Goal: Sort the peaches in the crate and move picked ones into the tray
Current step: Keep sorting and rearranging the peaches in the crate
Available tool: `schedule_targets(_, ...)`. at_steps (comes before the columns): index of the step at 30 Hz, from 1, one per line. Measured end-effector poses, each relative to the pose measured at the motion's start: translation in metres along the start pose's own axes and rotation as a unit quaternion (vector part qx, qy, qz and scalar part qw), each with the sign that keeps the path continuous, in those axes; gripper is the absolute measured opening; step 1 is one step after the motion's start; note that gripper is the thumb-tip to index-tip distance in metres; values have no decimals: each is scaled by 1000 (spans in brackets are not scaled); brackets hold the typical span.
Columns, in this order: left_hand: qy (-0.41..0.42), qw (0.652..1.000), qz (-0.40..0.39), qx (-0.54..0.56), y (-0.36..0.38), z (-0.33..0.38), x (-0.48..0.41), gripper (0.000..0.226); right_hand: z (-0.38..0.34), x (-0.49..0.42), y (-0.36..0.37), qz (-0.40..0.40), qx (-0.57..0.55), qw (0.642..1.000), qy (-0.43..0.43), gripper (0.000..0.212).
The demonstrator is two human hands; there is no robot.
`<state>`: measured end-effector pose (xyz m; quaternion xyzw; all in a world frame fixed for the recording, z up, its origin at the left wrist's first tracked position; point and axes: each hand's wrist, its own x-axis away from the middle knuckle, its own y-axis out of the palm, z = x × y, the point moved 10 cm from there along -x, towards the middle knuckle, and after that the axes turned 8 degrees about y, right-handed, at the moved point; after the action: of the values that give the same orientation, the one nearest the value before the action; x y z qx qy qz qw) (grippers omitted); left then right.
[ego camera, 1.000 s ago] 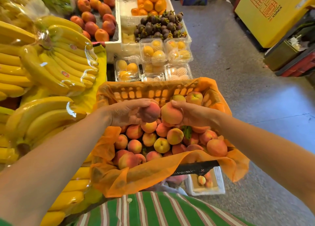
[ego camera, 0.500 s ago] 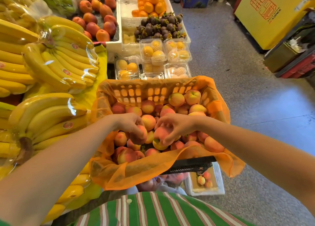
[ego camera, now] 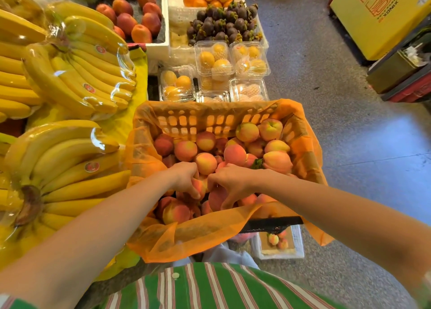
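A crate [ego camera: 210, 119] lined with orange netting stands in front of me, full of pink-yellow peaches [ego camera: 235, 154]. Both hands are down among the peaches at the crate's near side. My left hand [ego camera: 184, 178] curls around a peach [ego camera: 200, 186] in the pile. Right beside it, my right hand [ego camera: 231, 180] grips another peach [ego camera: 217, 199] with bent fingers. A white tray [ego camera: 296, 252] sits on the floor below the crate's near right corner, holding a few peaches [ego camera: 273, 239].
Wrapped banana bunches [ego camera: 77, 70] fill the stand on the left. Beyond the crate are clear boxes of yellow fruit [ego camera: 214, 59], mangosteens [ego camera: 224, 24] and red fruit in a white box. Grey floor lies to the right, with a yellow carton [ego camera: 377, 14] far back.
Both hands came down from holding peaches up over the crate and now dig into the pile at its near side. The view has tilted slightly.
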<state>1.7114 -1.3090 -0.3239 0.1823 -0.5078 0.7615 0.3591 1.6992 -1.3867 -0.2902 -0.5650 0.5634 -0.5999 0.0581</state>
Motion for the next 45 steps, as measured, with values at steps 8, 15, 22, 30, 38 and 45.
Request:
schedule_targets(8,46,993,-36,107,-5,6,10,36,5,4,-4,-3,-85,996,12,46)
schedule_targets(15,114,969,219,-31,-88,15,43,16,6,3,-7,-39,-67,997,-1,15)
schedule_targets(22,94,884,424,-175,-118,-19,101,20,-39,-25,-28,-11,-124,992,-36,43)
schedule_targets(30,80,916,374,-120,-90,-54,106,17,-81,-69,18,-77,20,994,-71,64)
schedule_targets(38,67,892,403,-195,-107,-44,108,19,-60,-60,-8,-43,-127,989,-55,61)
schedule_targets(45,64,916,269,-292,-115,-4,51,41,23,-8,-66,59,-406,910,62,43)
